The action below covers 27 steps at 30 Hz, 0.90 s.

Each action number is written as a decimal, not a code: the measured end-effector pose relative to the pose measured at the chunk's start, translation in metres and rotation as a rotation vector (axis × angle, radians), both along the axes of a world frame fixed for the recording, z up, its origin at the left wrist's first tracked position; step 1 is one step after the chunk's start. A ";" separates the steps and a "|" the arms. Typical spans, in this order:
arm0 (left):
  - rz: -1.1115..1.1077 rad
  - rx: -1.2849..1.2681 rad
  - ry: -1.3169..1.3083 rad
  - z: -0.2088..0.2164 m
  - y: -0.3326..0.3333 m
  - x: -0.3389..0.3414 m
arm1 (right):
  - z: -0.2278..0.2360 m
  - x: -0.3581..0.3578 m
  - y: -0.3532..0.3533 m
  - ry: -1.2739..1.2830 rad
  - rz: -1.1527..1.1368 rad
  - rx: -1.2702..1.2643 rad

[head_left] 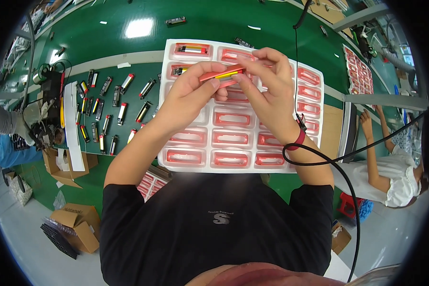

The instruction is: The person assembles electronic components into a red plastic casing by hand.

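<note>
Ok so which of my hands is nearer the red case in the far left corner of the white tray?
Left. Your left hand is just on the near side of that red case; your right hand is farther off, to its right.

The casing [209, 76] is red, its strip [227, 75] yellow and seemingly grey, the tray [209, 151] white.

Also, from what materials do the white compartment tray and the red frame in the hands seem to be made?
White compartment tray: probably thin moulded plastic, smooth, soft sheen, judging by its rounded pockets. Red frame: likely rigid plastic, smooth, evenly coloured, with straight edges.
</note>
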State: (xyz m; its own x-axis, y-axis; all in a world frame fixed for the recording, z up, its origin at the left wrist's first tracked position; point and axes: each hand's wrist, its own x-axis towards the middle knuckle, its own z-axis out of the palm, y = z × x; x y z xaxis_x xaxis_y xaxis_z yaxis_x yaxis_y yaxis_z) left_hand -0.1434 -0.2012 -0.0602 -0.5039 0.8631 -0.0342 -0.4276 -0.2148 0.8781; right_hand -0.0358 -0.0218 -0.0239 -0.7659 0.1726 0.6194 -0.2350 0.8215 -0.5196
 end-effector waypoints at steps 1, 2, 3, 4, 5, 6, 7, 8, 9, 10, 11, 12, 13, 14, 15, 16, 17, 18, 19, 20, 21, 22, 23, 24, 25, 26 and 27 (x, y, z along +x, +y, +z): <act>0.008 0.044 -0.032 0.001 0.000 0.002 | 0.000 0.002 0.001 0.006 -0.016 0.005; -0.008 0.049 -0.025 0.000 0.000 0.002 | -0.003 0.006 0.001 -0.153 0.089 -0.395; -0.002 0.040 0.074 0.000 -0.002 0.002 | -0.006 0.009 0.002 -0.306 0.197 -0.796; 0.008 0.030 0.171 -0.001 -0.005 0.003 | -0.008 0.012 0.003 -0.320 0.249 -0.811; -0.005 0.038 0.175 0.003 -0.007 0.004 | -0.003 0.014 0.007 -0.311 0.237 -0.806; 0.045 -0.059 0.353 0.011 -0.009 0.004 | 0.008 0.015 0.009 -0.333 0.234 -0.532; 0.096 -0.152 0.531 0.015 -0.011 0.005 | 0.015 0.018 0.012 -0.356 0.224 -0.256; 0.126 -0.166 0.723 0.010 -0.016 0.001 | 0.017 0.020 0.010 -0.345 0.217 -0.147; 0.116 -0.153 0.724 0.007 -0.016 0.000 | 0.014 0.020 0.009 -0.344 0.201 -0.141; 0.184 -0.157 0.923 0.006 -0.015 0.000 | 0.006 0.017 0.008 -0.272 0.187 -0.054; 0.257 -0.161 1.115 0.005 -0.015 0.001 | -0.001 0.015 0.006 -0.206 0.175 0.032; 0.257 -0.179 1.084 0.007 -0.014 0.002 | -0.005 0.011 0.006 -0.144 0.171 0.025; 0.257 -0.178 1.084 0.008 -0.014 0.001 | -0.005 0.008 0.007 -0.143 0.170 0.026; 0.293 -0.167 1.148 0.008 -0.014 0.000 | -0.004 0.005 0.007 -0.082 0.182 0.055; 0.330 -0.157 1.211 0.009 -0.014 -0.001 | -0.003 0.002 0.007 -0.020 0.195 0.082; 0.329 -0.168 1.207 0.009 -0.015 0.000 | -0.003 0.002 0.007 -0.025 0.200 0.073; 0.364 -0.133 1.265 0.009 -0.012 -0.001 | -0.004 0.001 0.007 0.000 0.204 0.082; 0.399 -0.098 1.323 0.009 -0.013 0.000 | -0.005 0.002 0.005 0.026 0.208 0.091; 0.406 -0.105 1.324 0.009 -0.012 0.000 | -0.006 0.002 0.007 0.027 0.216 0.090; 0.394 -0.107 1.344 0.009 -0.012 0.001 | -0.008 0.004 0.008 0.002 0.213 0.091; 0.382 -0.109 1.364 0.009 -0.012 0.001 | -0.008 0.006 0.009 -0.023 0.210 0.091; 0.359 -0.126 1.326 0.011 -0.012 0.002 | -0.004 0.009 0.009 -0.057 0.213 0.085; 0.361 -0.139 1.325 0.015 -0.013 0.002 | 0.002 0.011 0.006 -0.058 0.222 0.078; 0.343 -0.152 1.353 0.020 -0.014 0.002 | 0.009 0.013 0.003 -0.077 0.203 0.118; 0.319 -0.160 1.381 0.026 -0.014 0.001 | 0.013 0.015 0.001 -0.098 0.178 0.157; 0.320 -0.182 1.434 0.032 -0.013 -0.001 | 0.014 0.014 0.001 -0.058 0.176 0.223; 0.313 -0.187 1.432 0.032 -0.011 -0.004 | 0.012 0.012 0.001 -0.061 0.174 0.215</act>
